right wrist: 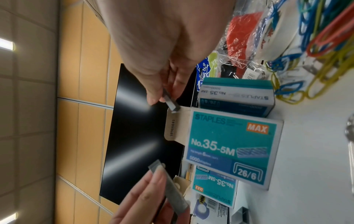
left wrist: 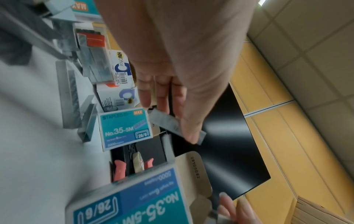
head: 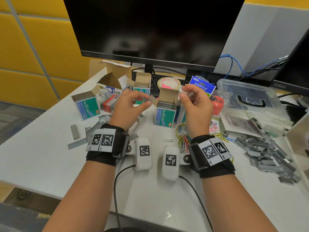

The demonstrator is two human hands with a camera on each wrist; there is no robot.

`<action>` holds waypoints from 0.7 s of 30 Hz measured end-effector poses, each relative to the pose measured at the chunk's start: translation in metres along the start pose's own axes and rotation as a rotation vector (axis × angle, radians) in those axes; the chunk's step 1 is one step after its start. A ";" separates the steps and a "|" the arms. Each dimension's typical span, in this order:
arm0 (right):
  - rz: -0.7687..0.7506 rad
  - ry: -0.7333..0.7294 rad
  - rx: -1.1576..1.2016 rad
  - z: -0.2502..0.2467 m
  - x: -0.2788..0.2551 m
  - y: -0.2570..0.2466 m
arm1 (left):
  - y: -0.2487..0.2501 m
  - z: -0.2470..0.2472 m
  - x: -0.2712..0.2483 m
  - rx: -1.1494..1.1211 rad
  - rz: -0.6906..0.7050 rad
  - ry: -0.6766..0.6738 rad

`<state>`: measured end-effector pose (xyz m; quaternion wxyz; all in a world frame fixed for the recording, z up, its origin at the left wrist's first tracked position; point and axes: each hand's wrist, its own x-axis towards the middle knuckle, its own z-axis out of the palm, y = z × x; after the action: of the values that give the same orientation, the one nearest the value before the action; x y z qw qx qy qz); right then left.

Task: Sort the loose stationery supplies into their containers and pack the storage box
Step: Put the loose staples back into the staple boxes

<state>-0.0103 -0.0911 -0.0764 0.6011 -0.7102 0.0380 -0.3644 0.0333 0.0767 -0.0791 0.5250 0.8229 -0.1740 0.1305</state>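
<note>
My left hand [head: 133, 104] pinches a grey strip of staples [head: 151, 99] just left of an open teal staple box [head: 164, 114] marked No.35-5M. In the left wrist view that staple strip [left wrist: 168, 121] lies across my fingertips [left wrist: 162, 104]. My right hand [head: 194, 101] pinches a second staple strip [head: 189, 94] above the box's raised flap [head: 168, 95]; in the right wrist view this second strip [right wrist: 171, 103] hangs at the flap's edge. The box [right wrist: 229, 145] stands upright and looks filled with staples to the top.
More teal staple boxes [head: 87, 106] and open cartons [head: 115, 81] stand at the left. Loose staple strips [head: 93, 129] lie left, a big staple pile [head: 267, 151] right. Coloured paper clips [head: 184, 136], a binder clip bag [head: 203, 86], a tape roll [head: 168, 83] and a clear storage box [head: 247, 96] lie beyond.
</note>
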 end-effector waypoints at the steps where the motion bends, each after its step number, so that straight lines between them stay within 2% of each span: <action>1: 0.034 0.009 0.057 0.000 0.000 -0.001 | 0.001 0.001 -0.001 -0.039 0.012 0.003; 6: 0.137 0.014 0.315 -0.002 0.000 -0.002 | 0.005 0.001 -0.006 -0.267 0.054 -0.095; 9: 0.154 -0.027 0.383 -0.001 -0.001 -0.004 | 0.006 0.001 -0.006 -0.275 0.070 -0.128; 21: 0.124 -0.170 0.307 0.005 -0.007 -0.007 | 0.009 0.009 -0.009 -0.323 0.110 -0.104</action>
<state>-0.0151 -0.0814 -0.0739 0.7247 -0.6347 -0.0252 -0.2671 0.0214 0.0662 -0.0792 0.6327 0.7227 -0.2644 0.0865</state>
